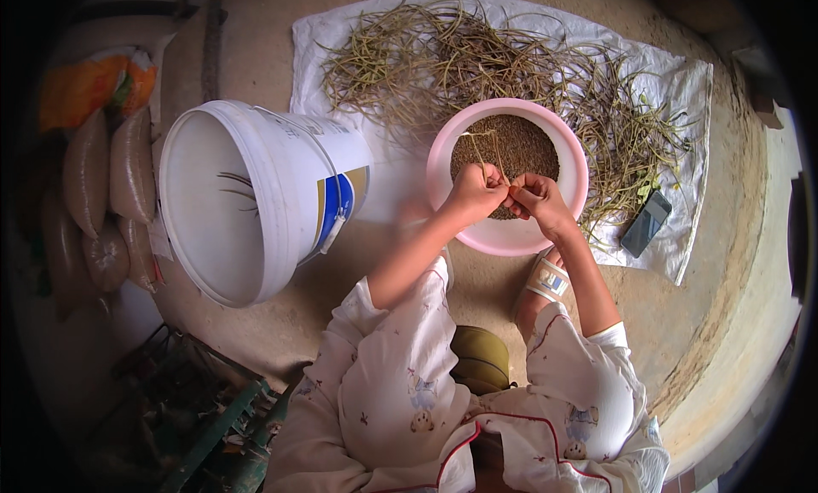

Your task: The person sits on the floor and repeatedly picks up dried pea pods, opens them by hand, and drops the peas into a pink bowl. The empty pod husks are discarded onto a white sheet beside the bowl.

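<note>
My left hand [476,191] and my right hand [539,200] meet above the near part of a pink-rimmed plastic basin [580,167]. Both pinch thin, dry plant pods [500,155], whose bent ends reach up over the basin. Small brown seeds or grains [524,138] cover the basin's bottom. Behind and right of the basin, a heap of long, thin dried pods [479,52] is spread on a white woven plastic sheet [396,199]. The fingertips touch or nearly touch one another, and they hide part of the held pods.
A large white bucket [255,205] lies tilted at left, its mouth facing left, with a few pods inside. A smartphone [646,224] rests on the sheet's right corner. Filled plastic bags [86,173] stand at far left, and green metal equipment [217,429] at lower left.
</note>
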`<state>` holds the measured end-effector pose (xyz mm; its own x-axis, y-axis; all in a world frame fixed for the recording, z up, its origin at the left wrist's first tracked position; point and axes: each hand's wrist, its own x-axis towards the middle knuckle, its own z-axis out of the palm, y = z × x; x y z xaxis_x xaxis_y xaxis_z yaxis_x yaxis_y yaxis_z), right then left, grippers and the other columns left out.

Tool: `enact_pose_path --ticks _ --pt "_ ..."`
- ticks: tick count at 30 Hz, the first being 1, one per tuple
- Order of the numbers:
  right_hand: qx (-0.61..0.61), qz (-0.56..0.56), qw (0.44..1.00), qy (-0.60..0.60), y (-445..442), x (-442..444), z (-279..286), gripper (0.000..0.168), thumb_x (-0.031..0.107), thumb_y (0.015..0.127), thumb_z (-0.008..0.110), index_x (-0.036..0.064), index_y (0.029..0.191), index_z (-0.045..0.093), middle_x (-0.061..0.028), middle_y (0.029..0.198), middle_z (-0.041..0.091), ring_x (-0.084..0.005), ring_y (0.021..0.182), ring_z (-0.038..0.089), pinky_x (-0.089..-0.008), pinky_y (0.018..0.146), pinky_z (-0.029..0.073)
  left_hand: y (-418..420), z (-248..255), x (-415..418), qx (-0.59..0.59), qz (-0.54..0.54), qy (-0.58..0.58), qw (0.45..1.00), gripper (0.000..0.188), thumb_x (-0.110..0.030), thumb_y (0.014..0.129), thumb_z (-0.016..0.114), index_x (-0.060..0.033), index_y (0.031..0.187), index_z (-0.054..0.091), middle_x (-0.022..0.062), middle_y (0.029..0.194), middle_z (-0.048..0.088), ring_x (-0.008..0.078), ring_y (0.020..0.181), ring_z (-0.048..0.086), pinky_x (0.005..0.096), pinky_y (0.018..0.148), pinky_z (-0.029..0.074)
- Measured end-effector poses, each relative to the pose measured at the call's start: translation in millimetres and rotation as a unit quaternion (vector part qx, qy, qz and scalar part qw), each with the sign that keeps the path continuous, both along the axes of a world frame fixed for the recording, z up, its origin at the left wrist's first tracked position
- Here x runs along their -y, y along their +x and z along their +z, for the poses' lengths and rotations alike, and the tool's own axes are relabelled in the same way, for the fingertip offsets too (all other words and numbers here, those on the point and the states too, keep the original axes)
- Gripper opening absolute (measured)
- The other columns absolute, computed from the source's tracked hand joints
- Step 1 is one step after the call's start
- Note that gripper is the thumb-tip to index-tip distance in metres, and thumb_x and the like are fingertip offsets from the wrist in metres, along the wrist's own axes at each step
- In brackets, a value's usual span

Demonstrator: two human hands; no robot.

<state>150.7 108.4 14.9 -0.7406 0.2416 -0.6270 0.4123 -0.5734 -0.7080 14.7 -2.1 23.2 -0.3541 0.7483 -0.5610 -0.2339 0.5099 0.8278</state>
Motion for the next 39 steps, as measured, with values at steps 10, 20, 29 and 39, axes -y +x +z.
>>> enact_pose_path --ticks 10,20,29,39 --pt "0.033 -0.018 0.999 -0.02 -5 5 -6 0.005 0.007 0.083 0.058 0.002 0.084 0.058 -0.0021 0.073 0.059 -0.0071 0.062 0.051 -0.0215 0.052 0.038 8 -15 2 -0.096 -0.027 0.007 0.995 0.006 -0.002 0.084 0.058 0.0009 0.079 0.058 0.0008 0.064 0.06 0.0029 0.055 0.051 0.0217 0.047 0.039" --pt "0.024 -0.07 0.997 0.014 -5 9 -12 0.006 0.007 0.082 0.059 0.003 0.079 0.057 -0.0015 0.07 0.058 -0.0057 0.058 0.049 -0.0207 0.051 0.035 10 -15 0 -0.082 0.011 0.031 0.996 0.004 0.0 0.084 0.058 0.0004 0.08 0.059 -0.0008 0.062 0.057 0.002 0.054 0.048 0.0212 0.046 0.037" --pt "0.013 -0.064 0.997 0.05 3 11 -21 0.01 0.002 0.078 0.05 0.0 0.08 0.06 -0.0025 0.071 0.059 -0.0081 0.062 0.052 -0.0231 0.056 0.042 17 0 -9 -0.102 -0.001 0.031 0.994 0.008 0.003 0.083 0.058 -0.0013 0.076 0.057 -0.0034 0.061 0.054 0.0004 0.054 0.045 0.0204 0.046 0.034" --pt "-0.059 0.07 0.818 0.568 12 18 -9 0.022 0.007 0.082 0.061 0.002 0.103 0.064 -0.0199 0.109 0.064 -0.0366 0.115 0.053 -0.0434 0.1 0.041 -34 112 2 -0.263 0.157 0.102 0.947 0.005 0.005 0.085 0.058 0.0004 0.085 0.06 -0.0043 0.065 0.057 -0.0014 0.055 0.046 0.0169 0.049 0.031"
